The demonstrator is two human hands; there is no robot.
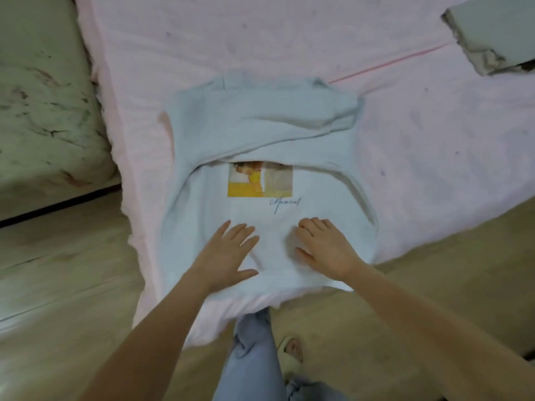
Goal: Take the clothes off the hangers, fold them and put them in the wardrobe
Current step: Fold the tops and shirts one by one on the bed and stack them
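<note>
Head view: white sweatshirt [260, 175] lies on pink bed sheet [405, 134], sleeves folded across top, printed picture [260, 180] facing up. Left hand [228, 250] and right hand [324, 247] press flat on its lower part, fingers [246, 230] spread, gripping nothing. Grey folded cloth [492, 33] far right.

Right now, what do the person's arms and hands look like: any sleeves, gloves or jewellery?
Both forearms are bare as far as the frame shows, with no sleeves in view. The left hand and right hand wear no gloves. No watch, bracelet or ring can be made out, though the picture is soft.
</note>
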